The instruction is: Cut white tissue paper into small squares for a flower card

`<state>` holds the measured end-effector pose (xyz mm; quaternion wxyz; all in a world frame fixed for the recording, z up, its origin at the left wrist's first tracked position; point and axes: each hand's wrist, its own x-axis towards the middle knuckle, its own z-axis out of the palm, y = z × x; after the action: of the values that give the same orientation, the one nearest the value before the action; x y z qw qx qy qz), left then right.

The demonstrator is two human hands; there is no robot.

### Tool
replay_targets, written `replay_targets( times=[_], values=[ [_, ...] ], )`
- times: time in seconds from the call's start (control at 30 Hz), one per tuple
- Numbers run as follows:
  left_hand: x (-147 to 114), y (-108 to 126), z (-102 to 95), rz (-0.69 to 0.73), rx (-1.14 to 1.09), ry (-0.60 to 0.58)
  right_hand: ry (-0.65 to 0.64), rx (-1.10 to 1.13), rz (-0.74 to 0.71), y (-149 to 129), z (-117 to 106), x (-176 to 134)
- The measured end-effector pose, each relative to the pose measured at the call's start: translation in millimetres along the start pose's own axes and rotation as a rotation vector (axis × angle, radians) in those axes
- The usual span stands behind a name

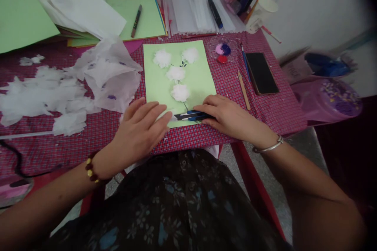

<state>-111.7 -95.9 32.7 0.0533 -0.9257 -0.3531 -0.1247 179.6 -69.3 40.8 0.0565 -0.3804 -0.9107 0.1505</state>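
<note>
Head view. Writing first: faint letters on the pink packet (296,70) at far right, possibly ending in CE – too soft to read surely. Pale print on the brown marker (136,20), far side, too small to make out.

Green sheet (203,76) lies flat on the checked cloth (282,111), near middle, between the hands. Four white tissue flowers (176,73) on it, dark leaves by the upper ones, a stem below the lowest running down towards the tool.

Right hand (225,117): fingers closed round a blue-and-black tool (193,115), laid crosswise over the sheet's near edge. Its right end is hidden in the grip; kind uncertain, stapler or cutter.

Left hand (145,127): palm down over the sheet's near left corner, fingers loosely bent, covering that corner. Something pale (171,117) shows between its fingertips and the tool; cannot tell whether it is pinched.

Left: torn tissue (44,94), and a crumpled white wrap (110,80) with purple smudges. Black cable (18,160) cut off by the left edge.

Right: clear paint dish (235,49), brush (245,62), wooden stick (244,90), dark-screened phone (262,73). Far right corner lost in shadow.
</note>
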Motion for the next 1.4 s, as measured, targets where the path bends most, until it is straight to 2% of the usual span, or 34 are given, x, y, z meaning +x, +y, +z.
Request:
replay_targets(
  times=[0.1, 0.3, 0.53, 0.83, 1.03, 1.13, 1.27, 1.4],
  values=[
    [-7.5, -1.9, 9.0, 0.075, -0.033, -0.089, 0.004, 0.004, -0.001, 0.5, 0.1, 0.1],
    [-1.9, -17.2, 23.2, -0.027, -0.142, -0.170, 0.007, 0.022, 0.000, -0.1, 0.5, 0.4],
    [2.7, -15.4, 23.3, -0.031, -0.145, -0.177, 0.009, 0.042, 0.001, -1.5, 1.7, -3.5],
    [5.2, -6.1, 21.5, -0.093, -0.265, -0.180, 0.094, 0.055, 0.146, -27.4, 19.1, -33.8],
    [1.7, -10.6, 26.5, -0.115, -0.311, -0.177, 0.109, 0.049, 0.142, -30.5, 19.6, -37.4],
    [-0.5, -24.4, 23.4, -0.151, -0.392, -0.157, 0.111, 0.067, 0.149, -28.9, 18.4, -35.3],
    [-5.5, -44.9, 9.1, -0.234, -0.449, -0.063, 0.116, 0.074, 0.150, -25.9, 18.0, -32.4],
    [-17.7, -45.9, -3.9, -0.149, -0.397, -0.023, 0.127, 0.072, 0.143, -23.4, 18.9, -29.4]
  ],
)
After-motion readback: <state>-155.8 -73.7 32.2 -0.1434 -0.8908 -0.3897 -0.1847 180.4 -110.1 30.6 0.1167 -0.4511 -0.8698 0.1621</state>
